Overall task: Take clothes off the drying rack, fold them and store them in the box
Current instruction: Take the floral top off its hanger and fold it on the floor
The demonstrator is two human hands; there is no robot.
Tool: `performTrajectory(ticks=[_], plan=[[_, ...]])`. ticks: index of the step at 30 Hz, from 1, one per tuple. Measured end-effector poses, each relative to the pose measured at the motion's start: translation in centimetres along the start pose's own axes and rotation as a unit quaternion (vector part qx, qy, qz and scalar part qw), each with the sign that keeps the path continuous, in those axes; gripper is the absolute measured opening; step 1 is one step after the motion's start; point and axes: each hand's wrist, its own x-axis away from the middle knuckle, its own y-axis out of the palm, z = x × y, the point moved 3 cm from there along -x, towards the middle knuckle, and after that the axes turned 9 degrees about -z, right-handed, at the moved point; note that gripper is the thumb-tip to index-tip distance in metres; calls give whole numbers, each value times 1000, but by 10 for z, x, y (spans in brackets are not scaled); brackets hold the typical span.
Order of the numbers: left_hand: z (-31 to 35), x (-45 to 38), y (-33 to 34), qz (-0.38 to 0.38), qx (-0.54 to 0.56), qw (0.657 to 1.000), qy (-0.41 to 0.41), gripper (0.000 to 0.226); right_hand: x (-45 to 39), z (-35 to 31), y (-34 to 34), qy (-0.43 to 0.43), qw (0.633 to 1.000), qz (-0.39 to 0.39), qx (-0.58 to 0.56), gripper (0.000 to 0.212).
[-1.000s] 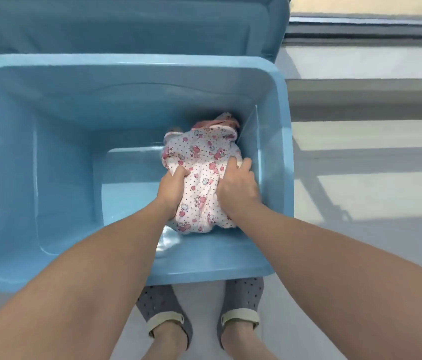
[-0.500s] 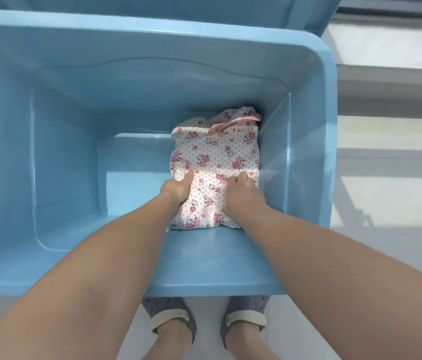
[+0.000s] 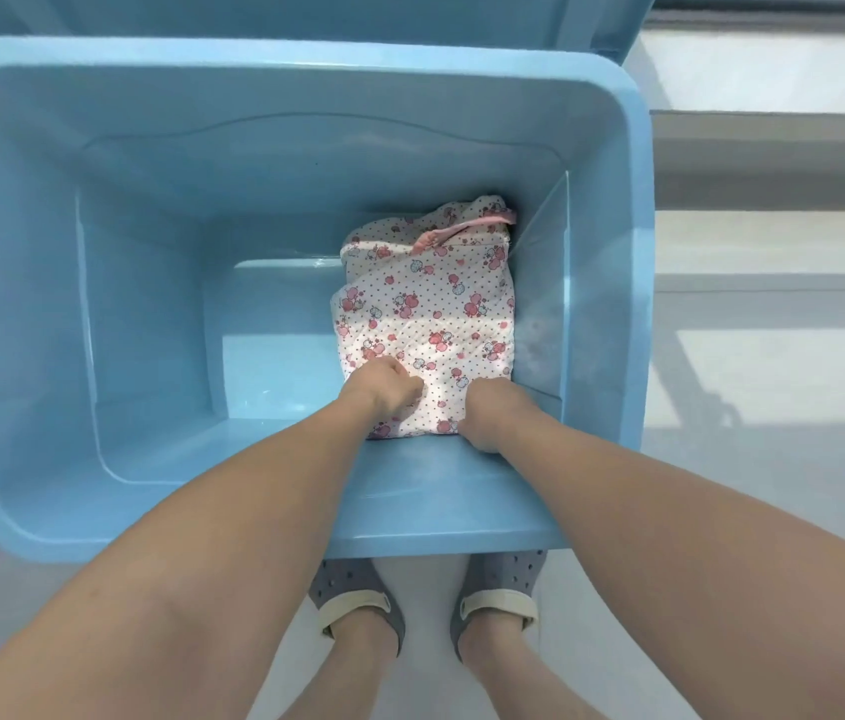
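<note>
Folded garment (image 3: 425,324), white with pink print, lay on floor of blue box (image 3: 301,70), against right wall, far edge near back wall. Left hand (image 3: 381,389) rested on garment's near left part, fingers curled down into cloth. Right hand (image 3: 488,415) sat at near right corner, fingers curled over garment's edge, tips hidden. Box lid (image 3: 306,13) stood open behind. Feet in grey dotted slippers (image 3: 358,597) stood on pale floor just before box.

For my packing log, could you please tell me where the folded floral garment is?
The folded white, pink-printed garment lies on the bottom of the blue plastic box, against its right wall, under both hands.
</note>
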Motion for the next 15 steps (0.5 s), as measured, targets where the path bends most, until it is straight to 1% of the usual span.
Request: performTrajectory(ticks=[2,3,4,5,6,7,8,9,10,11,12,13,15], plan=[[-6,-9,1,-19,10,1000,-6,8,-1,-2,-3,7,999,-23,20,7],[-7,-11,-2,-22,17,1000,-7,5,-2,-5,-6,7,999,-38,23,6],[-8,-12,-2,-22,22,999,-8,6,-3,-6,-8,8,999,-47,14,9],[-9,-13,-4,-7,24,1000,-6,10,-4,-8,-14,7,999,-39,-4,12],[-6,-13,-7,26,36,999,5,16,-5,-8,-24,9,999,-11,-38,17],[-1,-12,-11,80,62,995,21,20,-4,-10,-35,10,996,31,-82,24],[8,-10,-18,149,96,983,54,21,-2,-11,-50,8,989,100,-106,30],[17,-10,-25,218,123,963,97,21,-4,-14,-64,-1,978,182,-100,38],[29,-10,-32,271,124,944,145,24,-7,-18,-78,-17,965,252,-71,49],[42,-15,-38,292,86,933,192,33,-11,-21,-89,-32,955,293,-27,64],[54,-23,-41,281,4,932,227,46,-17,-22,-98,-40,953,299,23,81],[63,-33,-43,251,-100,934,232,62,-26,-20,-106,-39,958,276,68,98],[66,-55,-43,170,-280,928,178,98,-43,-12,-111,-21,971,202,127,125]])
